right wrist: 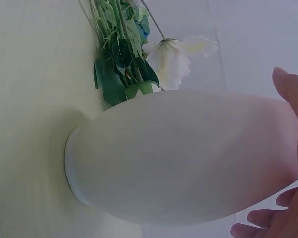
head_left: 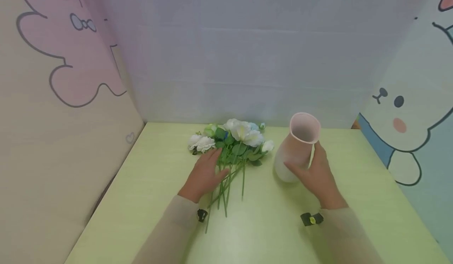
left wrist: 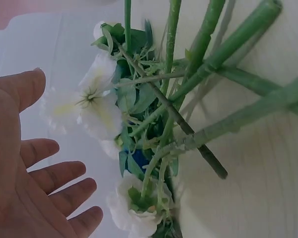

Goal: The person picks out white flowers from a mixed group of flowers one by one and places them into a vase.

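Artificial flowers (head_left: 240, 132) with white and pale blue blooms lie in a bunch on the table, their green stems (head_left: 226, 197) fanned toward the front. My left hand (head_left: 204, 173) hovers at the bunch's left side, overlapping leaves and stems in the head view. Its fingers are spread and hold nothing in the left wrist view. To the right stands an upright vase (head_left: 291, 154), pink at the mouth and whitish below. My right hand (head_left: 318, 173) is spread about the vase's right side, thumb in front and fingers behind. In the right wrist view the thumb (right wrist: 290, 87) and fingers flank the vase's upper part.
The pale yellow-green table (head_left: 262, 232) meets a plain light curtain (head_left: 247, 59) at the back. Side panels with cartoon animals (head_left: 400, 126) border it left and right. Dark straps (head_left: 311, 219) sit at both wrists.
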Action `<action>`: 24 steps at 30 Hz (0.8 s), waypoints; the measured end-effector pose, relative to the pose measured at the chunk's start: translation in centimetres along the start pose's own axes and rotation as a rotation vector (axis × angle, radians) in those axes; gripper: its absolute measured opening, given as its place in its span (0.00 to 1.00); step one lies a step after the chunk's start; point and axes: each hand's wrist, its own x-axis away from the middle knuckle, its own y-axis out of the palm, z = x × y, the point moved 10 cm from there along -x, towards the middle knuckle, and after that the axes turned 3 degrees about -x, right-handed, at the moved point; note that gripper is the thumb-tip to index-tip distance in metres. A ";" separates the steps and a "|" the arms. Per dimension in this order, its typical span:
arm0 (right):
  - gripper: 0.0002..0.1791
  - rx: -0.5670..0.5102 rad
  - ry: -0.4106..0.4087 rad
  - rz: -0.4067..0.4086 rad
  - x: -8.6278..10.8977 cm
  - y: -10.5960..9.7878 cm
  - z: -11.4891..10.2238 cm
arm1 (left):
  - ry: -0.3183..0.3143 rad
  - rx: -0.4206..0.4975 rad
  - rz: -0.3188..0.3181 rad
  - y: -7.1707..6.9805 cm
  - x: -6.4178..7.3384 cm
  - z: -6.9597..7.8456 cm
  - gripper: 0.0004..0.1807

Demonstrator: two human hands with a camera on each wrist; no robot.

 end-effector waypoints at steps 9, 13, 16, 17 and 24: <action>0.56 -0.153 0.055 0.018 -0.6 1.3 1.5 | -0.064 0.078 -0.011 0.5 -2.7 1.1 0.37; 0.63 -0.204 0.109 0.030 -0.1 1.9 2.7 | -0.095 0.096 -0.008 1.0 -3.7 1.2 0.31; 0.67 -0.254 0.113 0.027 0.0 2.4 3.1 | -0.133 0.107 -0.019 1.6 -4.3 0.9 0.28; 0.68 -0.262 0.111 0.026 0.1 2.5 3.2 | -0.145 0.113 -0.028 1.8 -4.5 0.8 0.28; 0.68 -0.250 0.107 0.045 0.0 2.7 3.5 | -0.152 0.138 -0.084 3.0 -5.3 0.6 0.20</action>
